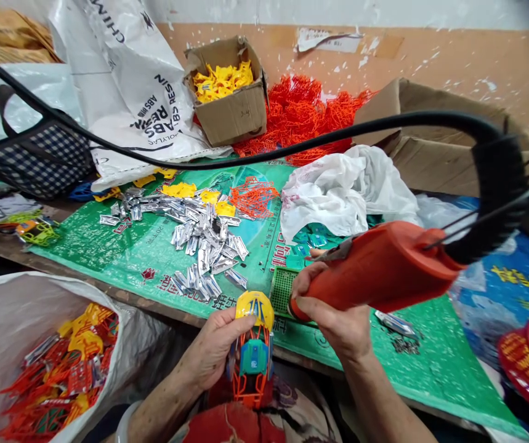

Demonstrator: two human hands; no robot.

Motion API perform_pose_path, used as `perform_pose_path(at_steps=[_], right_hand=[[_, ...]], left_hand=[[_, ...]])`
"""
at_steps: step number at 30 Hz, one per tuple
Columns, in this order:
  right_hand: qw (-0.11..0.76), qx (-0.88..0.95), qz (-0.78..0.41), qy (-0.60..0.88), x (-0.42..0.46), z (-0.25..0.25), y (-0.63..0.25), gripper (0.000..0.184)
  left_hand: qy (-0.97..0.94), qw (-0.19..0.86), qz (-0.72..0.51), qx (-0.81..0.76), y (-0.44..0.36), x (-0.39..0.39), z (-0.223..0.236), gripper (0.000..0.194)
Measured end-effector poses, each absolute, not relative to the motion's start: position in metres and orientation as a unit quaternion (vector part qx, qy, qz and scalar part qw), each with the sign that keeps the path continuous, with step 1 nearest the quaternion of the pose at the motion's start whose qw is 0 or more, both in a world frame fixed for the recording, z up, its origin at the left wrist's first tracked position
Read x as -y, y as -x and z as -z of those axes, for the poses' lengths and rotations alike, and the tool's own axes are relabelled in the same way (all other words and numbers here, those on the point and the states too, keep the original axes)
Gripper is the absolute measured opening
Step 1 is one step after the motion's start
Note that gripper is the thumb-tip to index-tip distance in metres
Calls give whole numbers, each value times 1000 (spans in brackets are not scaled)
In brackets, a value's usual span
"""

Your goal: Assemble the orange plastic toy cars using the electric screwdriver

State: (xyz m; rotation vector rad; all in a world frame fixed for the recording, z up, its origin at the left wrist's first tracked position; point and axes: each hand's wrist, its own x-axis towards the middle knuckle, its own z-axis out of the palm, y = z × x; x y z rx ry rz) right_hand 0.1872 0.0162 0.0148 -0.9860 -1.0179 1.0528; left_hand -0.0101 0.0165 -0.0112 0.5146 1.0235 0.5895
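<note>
My left hand is closed around a toy car body with a yellow front, an orange frame and a teal middle piece. The thumb presses on the yellow part, just above my lap. In my right hand is a red electric screwdriver, my fingers wrapped around its narrow end. The tool lies nearly level to the upper right of the car, apart from it. Its bit is hidden behind the hand. Partly covered by that hand is a small green basket on the table.
Silver parts lie heaped on the green table cover. A white sack of car bodies stands at left. Behind are a box of yellow parts and red frames. A black cable crosses overhead. Small screws lie right.
</note>
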Motion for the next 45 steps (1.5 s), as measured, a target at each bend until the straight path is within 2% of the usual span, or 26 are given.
perform_pose_path(at_steps=[3, 6, 9, 18, 23, 31, 37, 43, 45], right_hand=[[662, 426, -467, 404, -15, -19, -190, 21], [694, 403, -473, 365, -14, -31, -194, 33], [711, 399, -472, 336, -13, -48, -196, 42], [717, 406, -505, 257, -10, -61, -182, 41], [715, 401, -511, 261, -10, -58, -173, 36], [708, 394, -510, 290, -10, -57, -168, 48], [699, 408, -514, 284, -10, -50, -168, 34], [692, 426, -509, 284, -9, -43, -169, 30], [690, 430, -506, 289, -8, -43, -168, 37]], left_hand=[[-227, 799, -295, -472, 7, -16, 9, 44], [-227, 795, -298, -477, 6, -16, 8, 50], [-233, 792, -289, -485, 7, -15, 10, 47], [-241, 788, -292, -485, 6, -15, 10, 35], [-230, 794, -285, -486, 5, -17, 6, 35], [-235, 788, -283, -494, 5, -16, 7, 36], [-238, 788, -289, -489, 6, -15, 10, 35], [-240, 782, -294, -495, 5, -15, 11, 33], [-243, 781, -300, -490, 5, -15, 11, 32]])
